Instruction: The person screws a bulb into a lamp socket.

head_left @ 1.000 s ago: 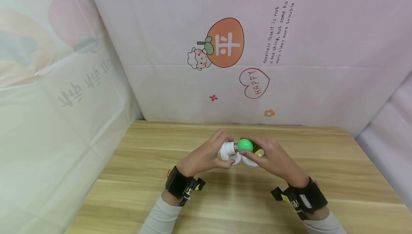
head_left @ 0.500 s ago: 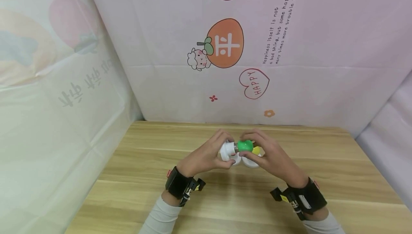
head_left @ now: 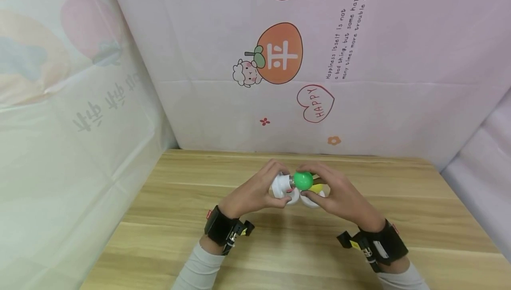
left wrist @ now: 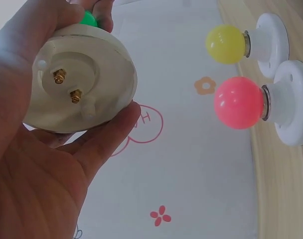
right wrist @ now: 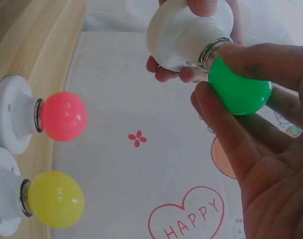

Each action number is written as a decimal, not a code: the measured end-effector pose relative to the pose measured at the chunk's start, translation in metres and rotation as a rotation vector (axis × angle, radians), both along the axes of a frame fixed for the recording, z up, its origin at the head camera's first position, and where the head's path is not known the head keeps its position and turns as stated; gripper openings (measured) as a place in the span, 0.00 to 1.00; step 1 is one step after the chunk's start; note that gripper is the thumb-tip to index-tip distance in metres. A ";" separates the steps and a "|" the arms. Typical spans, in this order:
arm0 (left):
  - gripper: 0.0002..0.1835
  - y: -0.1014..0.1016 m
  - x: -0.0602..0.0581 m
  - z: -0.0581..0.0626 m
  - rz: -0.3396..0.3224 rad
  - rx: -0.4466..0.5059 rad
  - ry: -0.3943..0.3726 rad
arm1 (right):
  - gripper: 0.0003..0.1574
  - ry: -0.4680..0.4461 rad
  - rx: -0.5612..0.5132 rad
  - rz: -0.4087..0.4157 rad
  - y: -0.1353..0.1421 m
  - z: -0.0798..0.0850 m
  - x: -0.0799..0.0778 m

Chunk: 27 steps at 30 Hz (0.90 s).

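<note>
My left hand (head_left: 255,194) grips a round white lamp holder (head_left: 281,186) by its base, raised above the table. The left wrist view shows the holder's hollow underside (left wrist: 109,74) with two brass screws (left wrist: 75,96). A green light bulb (head_left: 303,181) sits at the holder's mouth, its silver screw base (right wrist: 210,53) partly showing between glass and socket. My right hand (head_left: 343,197) holds the bulb, thumb and fingers around its round end. Holder and bulb lie roughly sideways, the bulb pointing right in the head view.
Two more white holders stand on the wooden table (head_left: 271,254) below the hands, one with a red bulb (left wrist: 239,102), the other with a yellow bulb (left wrist: 226,44). A printed cloth (head_left: 207,103) hangs behind the table, and another cloth (head_left: 119,161) hangs at the left.
The right hand's fingers have shifted around the green bulb; half a second ago they covered more of it, and now its round face shows more. The left hand and holder stay nearly still.
</note>
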<state>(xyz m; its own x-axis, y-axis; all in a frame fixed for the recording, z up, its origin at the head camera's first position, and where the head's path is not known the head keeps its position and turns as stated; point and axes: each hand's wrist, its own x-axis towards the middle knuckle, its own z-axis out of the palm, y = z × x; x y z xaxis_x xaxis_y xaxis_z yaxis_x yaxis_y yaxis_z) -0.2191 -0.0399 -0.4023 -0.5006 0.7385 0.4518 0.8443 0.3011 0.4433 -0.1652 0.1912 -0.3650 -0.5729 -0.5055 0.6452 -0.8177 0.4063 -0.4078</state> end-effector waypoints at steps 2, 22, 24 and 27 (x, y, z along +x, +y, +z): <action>0.27 0.000 0.000 0.000 0.004 0.000 0.000 | 0.37 -0.012 0.014 -0.007 0.003 -0.006 -0.004; 0.26 0.001 0.001 -0.001 -0.013 0.017 0.008 | 0.26 -0.067 0.015 -0.076 -0.001 0.001 0.001; 0.26 0.001 0.001 -0.001 -0.012 0.015 0.007 | 0.26 -0.062 0.009 -0.070 0.000 -0.002 -0.001; 0.26 0.001 0.001 -0.001 -0.009 0.009 0.004 | 0.26 -0.057 0.011 -0.073 0.004 -0.012 -0.008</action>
<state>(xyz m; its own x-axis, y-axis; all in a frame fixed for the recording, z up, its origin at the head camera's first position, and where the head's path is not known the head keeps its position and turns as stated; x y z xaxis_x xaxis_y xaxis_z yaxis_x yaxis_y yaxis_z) -0.2183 -0.0388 -0.4032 -0.4925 0.7387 0.4602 0.8485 0.2898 0.4429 -0.1727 0.1952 -0.3768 -0.6438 -0.4679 0.6055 -0.7616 0.4685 -0.4478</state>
